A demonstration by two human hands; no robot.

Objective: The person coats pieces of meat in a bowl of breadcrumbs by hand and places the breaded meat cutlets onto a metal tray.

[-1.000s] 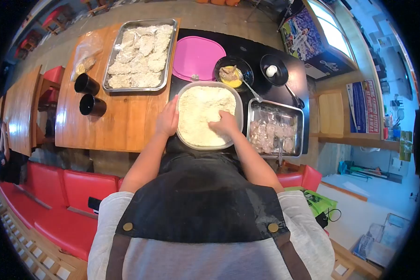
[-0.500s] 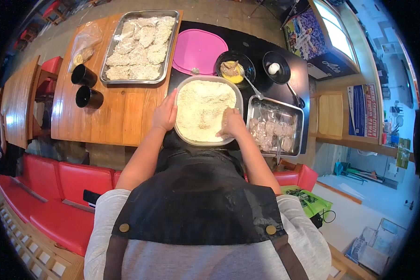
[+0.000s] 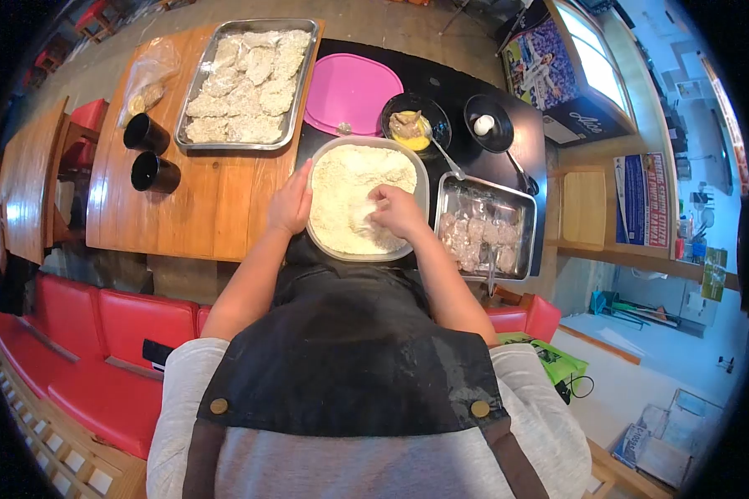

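A whitish plastic tub [image 3: 425, 187] full of pale breadcrumbs [image 3: 341, 187] stands on the black table close to my apron. My left hand [image 3: 290, 205] holds the tub's left side, fingers along its outer wall. Over the crumbs, right of the tub's middle, my right hand [image 3: 398, 211] has its fingers bent together in a pinch. A whitish blur of crumbs shows just below those fingertips. To the right, a metal tray [image 3: 531, 237] holds pieces of raw meat [image 3: 478, 237] and tongs [image 3: 491, 273]. Behind the tub, a black bowl [image 3: 443, 126] contains yellow egg, meat and a spoon [image 3: 449, 160].
A large metal tray [image 3: 294, 125] of crumbed pieces lies on the wooden table [image 3: 216, 200]. Two black cups [image 3: 156, 172] and a plastic bag [image 3: 151, 75] are at left. A pink lid [image 3: 349, 87] lies behind the tub. A black pan [image 3: 496, 137] holds an egg [image 3: 483, 125].
My right hand has moved left and up from the tub's right edge toward its middle, its fingers lifting out of the crumbs. My left hand stays on the tub's side.
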